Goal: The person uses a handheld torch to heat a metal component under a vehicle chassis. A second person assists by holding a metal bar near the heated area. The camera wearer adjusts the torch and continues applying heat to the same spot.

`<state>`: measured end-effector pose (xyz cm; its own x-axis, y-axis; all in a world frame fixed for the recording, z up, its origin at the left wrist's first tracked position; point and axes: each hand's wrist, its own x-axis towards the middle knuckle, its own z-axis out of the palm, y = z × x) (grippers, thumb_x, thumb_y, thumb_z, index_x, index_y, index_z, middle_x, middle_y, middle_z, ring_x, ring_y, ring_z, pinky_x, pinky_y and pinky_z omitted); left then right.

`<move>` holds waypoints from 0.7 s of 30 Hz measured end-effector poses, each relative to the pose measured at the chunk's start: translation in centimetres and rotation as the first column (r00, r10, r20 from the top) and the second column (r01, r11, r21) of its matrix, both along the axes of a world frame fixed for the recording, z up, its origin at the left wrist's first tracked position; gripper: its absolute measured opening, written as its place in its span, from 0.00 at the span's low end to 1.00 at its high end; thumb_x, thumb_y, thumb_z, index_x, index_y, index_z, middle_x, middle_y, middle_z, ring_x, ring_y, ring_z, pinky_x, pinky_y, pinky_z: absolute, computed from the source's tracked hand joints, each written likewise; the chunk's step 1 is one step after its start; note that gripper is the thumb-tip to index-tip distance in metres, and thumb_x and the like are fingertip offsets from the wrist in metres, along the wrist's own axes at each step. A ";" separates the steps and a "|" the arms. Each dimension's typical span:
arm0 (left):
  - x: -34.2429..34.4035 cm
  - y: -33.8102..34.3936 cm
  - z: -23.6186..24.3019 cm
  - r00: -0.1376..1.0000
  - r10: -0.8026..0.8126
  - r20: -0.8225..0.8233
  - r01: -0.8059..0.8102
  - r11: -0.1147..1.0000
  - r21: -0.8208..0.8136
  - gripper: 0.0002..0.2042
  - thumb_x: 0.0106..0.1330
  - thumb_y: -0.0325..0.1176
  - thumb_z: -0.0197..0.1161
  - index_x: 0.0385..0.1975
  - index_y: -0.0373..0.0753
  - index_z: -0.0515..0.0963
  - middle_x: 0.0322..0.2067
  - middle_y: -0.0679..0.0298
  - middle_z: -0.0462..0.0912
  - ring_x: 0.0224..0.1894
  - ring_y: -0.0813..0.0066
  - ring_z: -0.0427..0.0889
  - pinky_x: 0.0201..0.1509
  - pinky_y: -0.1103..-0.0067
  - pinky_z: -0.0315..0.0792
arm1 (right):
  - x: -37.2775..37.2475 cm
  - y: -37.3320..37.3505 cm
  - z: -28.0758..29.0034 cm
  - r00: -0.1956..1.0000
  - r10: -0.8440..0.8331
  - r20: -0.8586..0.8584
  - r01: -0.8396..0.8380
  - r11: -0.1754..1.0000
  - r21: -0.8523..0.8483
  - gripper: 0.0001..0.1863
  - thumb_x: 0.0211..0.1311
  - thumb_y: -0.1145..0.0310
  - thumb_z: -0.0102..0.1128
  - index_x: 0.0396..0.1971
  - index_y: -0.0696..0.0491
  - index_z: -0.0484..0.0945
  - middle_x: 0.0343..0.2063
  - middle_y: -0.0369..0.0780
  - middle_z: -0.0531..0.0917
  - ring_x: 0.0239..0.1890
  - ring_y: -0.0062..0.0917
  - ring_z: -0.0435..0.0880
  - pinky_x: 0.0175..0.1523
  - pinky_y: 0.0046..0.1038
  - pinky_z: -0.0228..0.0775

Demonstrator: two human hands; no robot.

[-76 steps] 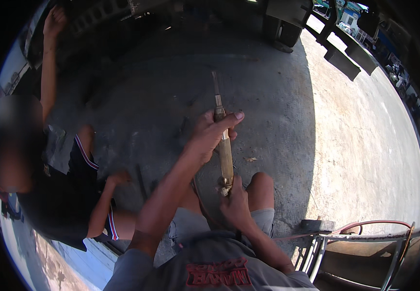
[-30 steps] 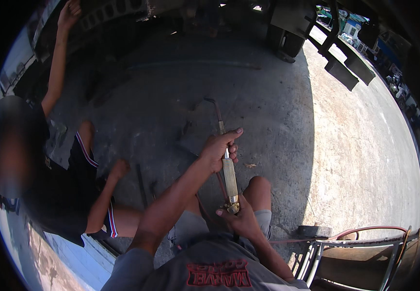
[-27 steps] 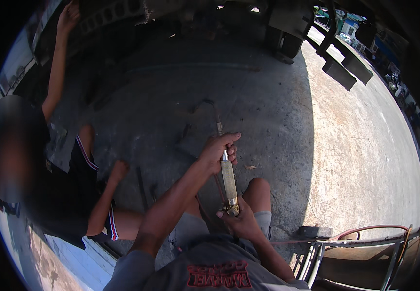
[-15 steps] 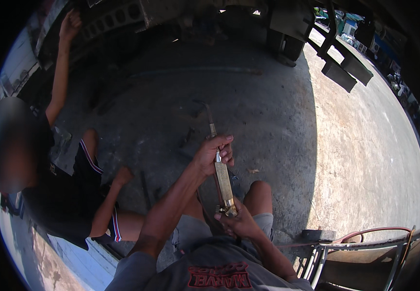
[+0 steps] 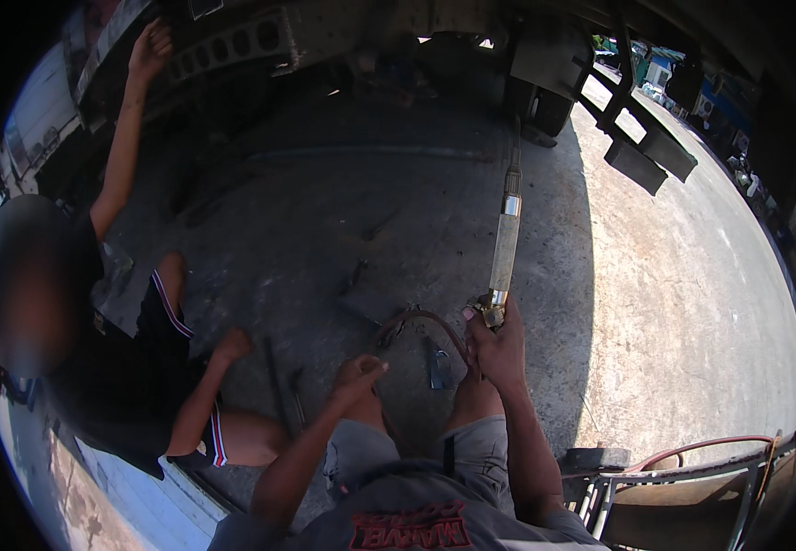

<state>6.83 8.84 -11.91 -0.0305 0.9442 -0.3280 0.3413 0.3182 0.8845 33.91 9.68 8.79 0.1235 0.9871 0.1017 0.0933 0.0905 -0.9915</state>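
My right hand (image 5: 497, 344) is closed round the valve end of a brass gas torch (image 5: 505, 248). The torch stands nearly upright in the picture, its thin tip pointing away from me toward the dark wheel area. A reddish hose (image 5: 439, 321) loops from beside that hand to the left, over the ground. Above my left knee is my left hand (image 5: 358, 378), apart from the torch, its fingers curled in and the thumb pointing right. Whatever may be inside those fingers is hidden.
A co-worker (image 5: 122, 367) sits close on my left, one arm raised to a vehicle frame (image 5: 232, 46) overhead. Dark bars (image 5: 274, 376) lie on the concrete between us. A metal rack (image 5: 692, 487) with a hose stands at lower right. Black brackets (image 5: 637, 165) hang at upper right.
My left hand has let go of the torch's front part and moved down and left to my knee. My right hand has carried the torch up and right.
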 end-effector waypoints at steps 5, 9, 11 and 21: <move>-1.7 -4.9 -6.3 0.816 -0.012 -0.577 0.202 0.942 0.266 0.27 0.68 0.43 0.73 0.61 0.32 0.80 0.60 0.41 0.81 0.64 0.41 0.80 0.68 0.56 0.73 | 0.7 4.5 4.2 0.998 -0.056 0.016 0.053 0.987 0.153 0.13 0.74 0.69 0.69 0.44 0.55 0.72 0.20 0.34 0.78 0.17 0.16 0.76 0.21 0.25 0.67; -1.6 -8.0 -8.6 0.787 -0.016 -0.617 0.261 0.915 0.308 0.33 0.66 0.42 0.72 0.68 0.31 0.75 0.74 0.37 0.66 0.78 0.35 0.62 0.79 0.51 0.59 | -0.3 7.2 6.2 0.998 -0.041 0.038 0.035 0.990 0.140 0.13 0.74 0.67 0.70 0.44 0.55 0.73 0.20 0.34 0.78 0.17 0.17 0.77 0.22 0.26 0.68; -1.8 -8.5 -11.9 0.811 0.039 -0.583 0.196 0.922 0.334 0.34 0.66 0.42 0.71 0.68 0.29 0.74 0.77 0.37 0.60 0.81 0.33 0.53 0.82 0.47 0.52 | -0.5 8.3 6.0 0.998 -0.045 0.052 0.039 0.993 0.108 0.13 0.74 0.67 0.69 0.44 0.55 0.73 0.20 0.34 0.77 0.16 0.17 0.76 0.21 0.26 0.67; -2.6 -7.1 -15.8 0.796 -0.068 -0.601 0.231 0.952 0.199 0.31 0.67 0.43 0.66 0.65 0.28 0.76 0.77 0.38 0.61 0.82 0.34 0.52 0.81 0.43 0.51 | -1.5 12.7 5.2 0.977 0.003 0.215 -0.041 0.985 0.169 0.14 0.72 0.70 0.68 0.48 0.57 0.72 0.23 0.35 0.78 0.19 0.17 0.75 0.23 0.27 0.68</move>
